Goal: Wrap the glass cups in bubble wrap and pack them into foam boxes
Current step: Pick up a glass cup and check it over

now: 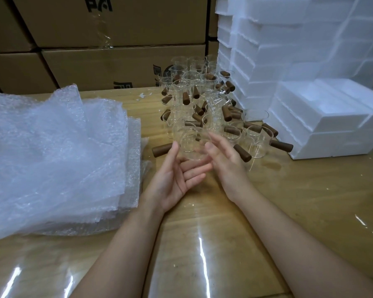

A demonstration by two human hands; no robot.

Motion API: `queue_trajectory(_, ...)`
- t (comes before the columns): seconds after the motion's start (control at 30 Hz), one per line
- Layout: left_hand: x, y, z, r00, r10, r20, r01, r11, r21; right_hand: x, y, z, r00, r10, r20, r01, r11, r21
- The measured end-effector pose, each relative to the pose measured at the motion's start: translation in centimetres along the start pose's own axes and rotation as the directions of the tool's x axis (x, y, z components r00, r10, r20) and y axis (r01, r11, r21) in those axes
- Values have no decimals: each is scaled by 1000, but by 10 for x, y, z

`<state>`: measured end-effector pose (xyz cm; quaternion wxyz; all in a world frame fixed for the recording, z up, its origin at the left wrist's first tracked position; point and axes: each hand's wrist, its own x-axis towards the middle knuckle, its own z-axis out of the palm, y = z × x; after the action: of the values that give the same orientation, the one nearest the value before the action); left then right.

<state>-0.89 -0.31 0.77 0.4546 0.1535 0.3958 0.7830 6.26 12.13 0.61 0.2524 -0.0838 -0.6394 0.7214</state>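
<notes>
One head camera is looking forward and down, close behind the left hand (172, 179) and right hand (226, 166) flanking a glass cup (192, 145).
</notes>
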Motion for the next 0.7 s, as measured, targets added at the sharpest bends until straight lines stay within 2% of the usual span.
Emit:
queue_trajectory(0.13,2,-1,0,997,-60,-41,63,996,68,3,2,-4,998,64,-11,-63,997,32)
queue_trajectory(0.33,4,-4,-3,999,-38,-27,41,995,91,5,1,-13,993,118,26,-119,993,23)
queue_trajectory(0.43,2,-5,-1,999,-8,-40,10,998,66,5,-2,-21,991,95,93,-93,995,-29)
queue_trajectory(0.5,1,-7,0,996,58,-70,-52,995,84,5,-3,-26,986,81,145,-79,997,-16)
queue_trajectory(0.6,-2,-12,3,969,230,-92,-207,956,209,4,-4,-27,975,89,205,-105,992,66)
queue_trajectory(0.7,-7,-16,7,889,423,-174,-304,831,466,0,-3,-22,983,98,155,-105,994,41)
